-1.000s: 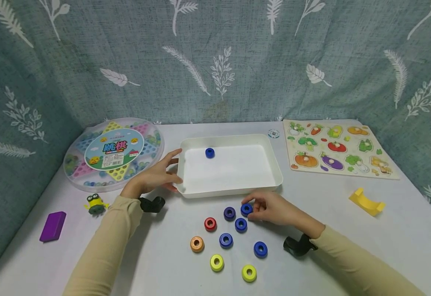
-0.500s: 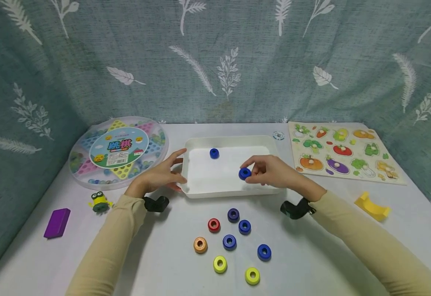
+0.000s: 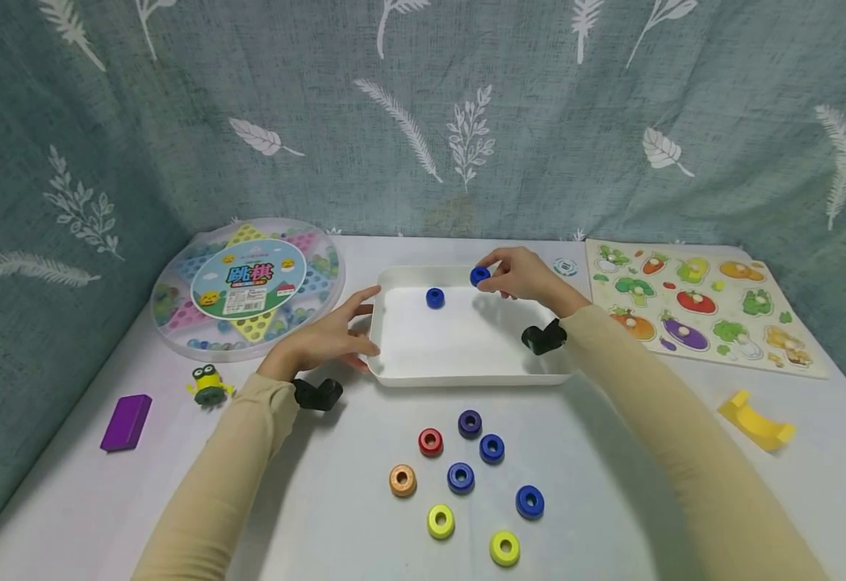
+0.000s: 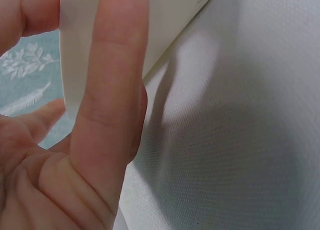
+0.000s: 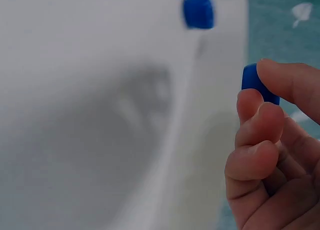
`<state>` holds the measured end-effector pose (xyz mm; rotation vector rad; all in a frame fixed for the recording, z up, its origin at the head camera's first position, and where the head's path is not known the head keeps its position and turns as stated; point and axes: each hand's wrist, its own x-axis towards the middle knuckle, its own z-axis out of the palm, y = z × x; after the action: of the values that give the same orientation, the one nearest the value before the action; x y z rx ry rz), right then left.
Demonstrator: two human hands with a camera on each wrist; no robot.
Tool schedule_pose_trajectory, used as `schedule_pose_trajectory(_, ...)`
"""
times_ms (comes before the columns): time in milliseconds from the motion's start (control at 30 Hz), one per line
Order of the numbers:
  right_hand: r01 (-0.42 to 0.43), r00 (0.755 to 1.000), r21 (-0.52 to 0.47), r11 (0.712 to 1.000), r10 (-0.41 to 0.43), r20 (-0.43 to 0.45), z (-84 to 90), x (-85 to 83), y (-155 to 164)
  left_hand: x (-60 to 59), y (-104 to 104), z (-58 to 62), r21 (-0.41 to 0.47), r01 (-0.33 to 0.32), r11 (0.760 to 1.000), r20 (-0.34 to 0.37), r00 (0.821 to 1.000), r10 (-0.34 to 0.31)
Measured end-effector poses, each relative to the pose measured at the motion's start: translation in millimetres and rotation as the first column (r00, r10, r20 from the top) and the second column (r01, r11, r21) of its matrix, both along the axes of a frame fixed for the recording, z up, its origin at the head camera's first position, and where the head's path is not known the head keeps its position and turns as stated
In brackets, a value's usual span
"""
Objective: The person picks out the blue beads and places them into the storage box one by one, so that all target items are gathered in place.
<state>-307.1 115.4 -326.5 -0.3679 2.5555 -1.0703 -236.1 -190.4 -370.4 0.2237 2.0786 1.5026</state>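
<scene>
The right hand (image 3: 528, 276) pinches a blue ring (image 3: 478, 281) between thumb and fingertips, raised by the far side of the white tray (image 3: 459, 351). The fingers cover part of that ring; whether it hangs inside or past the tray's far wall is hard to judge. To the left of these fingers, and a little nearer the body, a second blue ring (image 3: 434, 305) lies in the tray, only a blurred block in the right wrist view. The right forearm and the wrist camera (image 3: 542, 338) hide much of the tray's right wall.

The left hand (image 3: 328, 337) has its fingers spread wide against the tray's left wall. In the left wrist view one finger blocks much of that wall, its tip cut off by the frame.

Nearer the body than either hand's fingers, on the tablecloth (image 3: 350, 516), sit three more blue rings (image 3: 461, 490), a dark purple ring (image 3: 470, 434), a red ring (image 3: 430, 453), an orange ring (image 3: 403, 492) and two yellow rings (image 3: 441, 533).
</scene>
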Motion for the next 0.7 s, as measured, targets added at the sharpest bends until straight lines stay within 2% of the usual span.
schedule_pose_trajectory(200,0.037,0.998,0.023,0.999,-0.038,0.046,-18.1,-8.9,-1.1,0.7,0.3,2.3,0.001,-0.004,1.0,0.008,1.0,0.004)
schedule_pose_trajectory(700,0.06,0.997,0.03,0.998,-0.061,0.051,-36.3,-10.4,0.7,2.0,1.5,4.2,0.004,-0.002,1.0,0.011,1.0,0.002)
